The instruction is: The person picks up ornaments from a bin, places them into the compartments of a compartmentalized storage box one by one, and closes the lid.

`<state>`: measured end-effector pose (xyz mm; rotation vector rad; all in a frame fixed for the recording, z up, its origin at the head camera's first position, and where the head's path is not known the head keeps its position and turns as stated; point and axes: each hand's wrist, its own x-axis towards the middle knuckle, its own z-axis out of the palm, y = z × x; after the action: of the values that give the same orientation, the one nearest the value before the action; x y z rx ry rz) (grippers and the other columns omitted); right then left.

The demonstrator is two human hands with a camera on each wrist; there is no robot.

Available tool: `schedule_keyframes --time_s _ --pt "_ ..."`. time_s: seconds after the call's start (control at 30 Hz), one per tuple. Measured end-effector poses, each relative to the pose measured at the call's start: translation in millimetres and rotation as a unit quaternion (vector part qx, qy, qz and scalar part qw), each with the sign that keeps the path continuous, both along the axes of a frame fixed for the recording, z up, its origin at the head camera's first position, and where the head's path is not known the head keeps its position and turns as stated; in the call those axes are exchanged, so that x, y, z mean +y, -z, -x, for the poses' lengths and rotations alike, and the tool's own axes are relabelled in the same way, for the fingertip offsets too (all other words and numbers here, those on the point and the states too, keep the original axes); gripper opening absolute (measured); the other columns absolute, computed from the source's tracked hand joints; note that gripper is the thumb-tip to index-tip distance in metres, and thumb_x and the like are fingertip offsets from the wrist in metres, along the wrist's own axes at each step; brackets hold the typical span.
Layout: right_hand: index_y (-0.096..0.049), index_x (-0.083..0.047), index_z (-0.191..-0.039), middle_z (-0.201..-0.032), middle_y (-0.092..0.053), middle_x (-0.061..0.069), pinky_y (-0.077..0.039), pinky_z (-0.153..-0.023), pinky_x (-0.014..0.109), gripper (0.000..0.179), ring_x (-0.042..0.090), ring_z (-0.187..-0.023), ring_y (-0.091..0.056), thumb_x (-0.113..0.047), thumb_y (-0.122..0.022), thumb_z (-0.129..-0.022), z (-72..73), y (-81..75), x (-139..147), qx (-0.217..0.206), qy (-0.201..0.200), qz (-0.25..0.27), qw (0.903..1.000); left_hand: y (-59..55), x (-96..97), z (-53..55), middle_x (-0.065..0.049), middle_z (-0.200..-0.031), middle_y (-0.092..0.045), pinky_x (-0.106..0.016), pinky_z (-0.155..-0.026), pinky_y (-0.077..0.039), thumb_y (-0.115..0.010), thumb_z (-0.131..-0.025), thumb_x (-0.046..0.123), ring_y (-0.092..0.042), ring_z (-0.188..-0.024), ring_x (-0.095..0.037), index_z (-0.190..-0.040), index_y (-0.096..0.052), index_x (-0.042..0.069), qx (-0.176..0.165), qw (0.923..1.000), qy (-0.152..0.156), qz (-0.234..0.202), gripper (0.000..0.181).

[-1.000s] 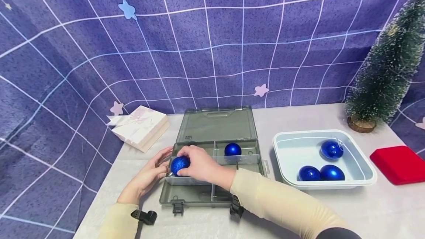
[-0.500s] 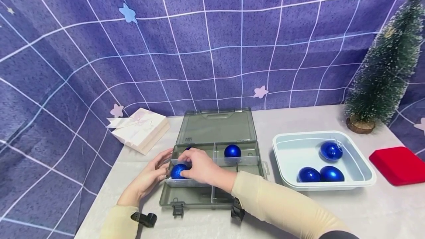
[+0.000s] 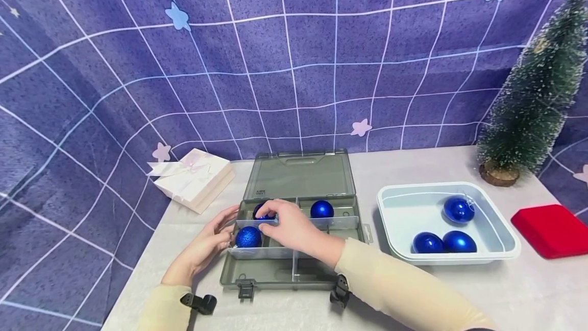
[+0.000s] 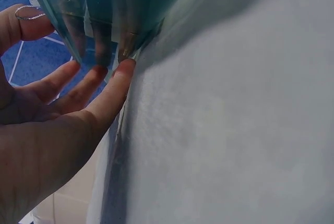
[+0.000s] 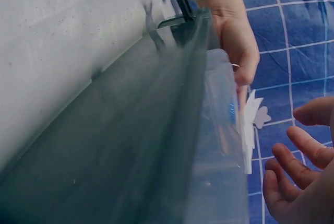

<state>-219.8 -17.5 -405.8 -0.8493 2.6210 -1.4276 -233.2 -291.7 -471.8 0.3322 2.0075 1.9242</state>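
A glittery blue Christmas bauble (image 3: pixel 248 237) lies in the middle-left compartment of an open, smoky-clear divider box (image 3: pixel 262 269). Just right of it, my right hand (image 3: pixel 287 226) hovers over the box, its fingers loosely bent around nothing; the right wrist view shows them apart. Behind its fingertips, a dark blue bauble (image 3: pixel 261 211) sits partly hidden in the back-left compartment. Another blue bauble (image 3: pixel 322 209) occupies the back-right one. My left hand (image 3: pixel 209 244) rests against the box's left side, fingertips touching the wall. A thin silvery loop (image 4: pixel 30 13) shows by its thumb.
To the right stands a white tub (image 3: pixel 386 208) with three blue baubles in it. Beyond are a red box (image 3: pixel 553 231) and a small frosted tree (image 3: pixel 523 101). At back left lies a pale gift box with a ribbon (image 3: pixel 195 178). The box lid (image 3: pixel 300 175) lies back.
My right hand has lowered the glittery bauble into the middle-left compartment, let go of it and moved up and right. My left hand stays at the box's side.
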Motion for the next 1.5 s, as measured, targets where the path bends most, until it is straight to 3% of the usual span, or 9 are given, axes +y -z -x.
schedule_keyframes --time_s 0.13,0.27,0.37,0.5,0.7,1.07,1.27,1.5 --pt "-0.071 -0.016 -0.114 -0.116 -0.068 -0.001 -0.05 -0.087 0.036 0.02 0.026 -0.11 -0.06 -0.016 -0.074 -0.093 -2.5 -2.4 15 0.002 -0.01 0.012 0.9999 -0.3 0.8 -0.4 -0.027 -0.163 -0.016 -0.028 -0.097 -0.047 -0.057 -0.088 -0.006 -0.041 -0.136 -0.024 -0.161 -0.017 0.0 -0.002 1.0 0.0 0.002 0.084" --pt "-0.069 -0.015 -0.117 -0.119 -0.068 -0.001 -0.053 -0.091 0.043 0.025 0.024 -0.111 -0.061 -0.012 -0.074 -0.092 -5.5 -4.2 32 0.019 -0.043 0.035 0.9983 -0.8 1.2 -1.3 -0.027 -0.164 -0.014 -0.028 -0.097 -0.046 -0.056 -0.089 -0.006 -0.024 -0.144 -0.041 -0.161 -0.017 0.0 -0.001 1.0 -0.001 0.007 0.082" --pt "-0.069 -0.016 -0.119 -0.119 -0.068 0.0 -0.053 -0.091 0.045 0.028 0.021 -0.11 -0.061 -0.012 -0.075 -0.092 -8.9 -5.4 45 0.027 -0.067 0.048 0.9962 -1.0 1.4 -1.2 -0.027 -0.164 -0.013 -0.027 -0.096 -0.046 -0.056 -0.09 -0.005 -0.017 -0.146 -0.046 -0.161 -0.017 0.0 -0.002 1.0 -0.004 0.009 0.081" --pt "-0.068 -0.015 -0.12 -0.118 -0.069 -0.003 -0.053 -0.09 0.045 0.028 0.021 -0.109 -0.062 -0.014 -0.076 -0.092 -13.5 -4.5 64 0.023 -0.084 0.066 0.9941 -0.7 1.7 -0.7 -0.026 -0.164 -0.014 -0.026 -0.095 -0.046 -0.055 -0.089 -0.006 -0.018 -0.145 -0.045 -0.161 -0.017 0.001 -0.006 0.9999 -0.007 0.007 0.082" --pt "-0.068 -0.013 -0.12 -0.115 -0.069 -0.005 -0.053 -0.09 0.048 0.029 0.02 -0.105 -0.064 -0.016 -0.076 -0.092 -23.5 -7.2 96 0.019 -0.076 0.082 0.9935 -1.2 2.6 -1.8 -0.026 -0.164 -0.013 -0.026 -0.095 -0.046 -0.055 -0.087 -0.008 -0.018 -0.145 -0.045 -0.161 -0.016 0.001 -0.006 0.9999 -0.005 0.014 0.084" --pt "-0.068 -0.014 -0.121 -0.113 -0.07 -0.008 -0.054 -0.087 0.04 0.034 0.017 -0.102 -0.065 -0.009 -0.078 -0.089 -33.6 -15.6 147 0.038 -0.074 0.099 0.9915 -2.4 2.2 -2.7 -0.025 -0.165 -0.013 -0.025 -0.087 -0.046 -0.054 -0.089 -0.008 -0.02 -0.144 -0.042 -0.162 -0.017 0.003 -0.013 0.9997 -0.01 0.016 0.083" --pt "-0.067 -0.01 -0.124 -0.116 -0.07 -0.002 -0.054 -0.088 0.036 0.035 0.017 -0.102 -0.065 -0.005 -0.076 -0.09 -37.3 -18.4 179 0.059 -0.087 0.113 0.988 -1.3 2.5 -2.8 -0.025 -0.165 -0.012 -0.025 -0.091 -0.045 -0.053 -0.087 -0.009 -0.018 -0.144 -0.042 -0.162 -0.015 0.002 -0.014 0.9998 -0.005 0.012 0.084" --pt "-0.067 -0.01 -0.123 -0.113 -0.07 -0.001 -0.055 -0.086 0.031 0.037 0.018 -0.102 -0.066 0.002 -0.073 -0.089 -39.3 -20.9 220 0.09 -0.042 0.086 0.9913 -1.7 0.8 -3.0 -0.026 -0.165 -0.01 -0.025 -0.096 -0.044 -0.054 -0.085 -0.009 -0.011 -0.147 -0.046 -0.161 -0.015 0.002 -0.007 0.9999 -0.001 0.014 0.086"
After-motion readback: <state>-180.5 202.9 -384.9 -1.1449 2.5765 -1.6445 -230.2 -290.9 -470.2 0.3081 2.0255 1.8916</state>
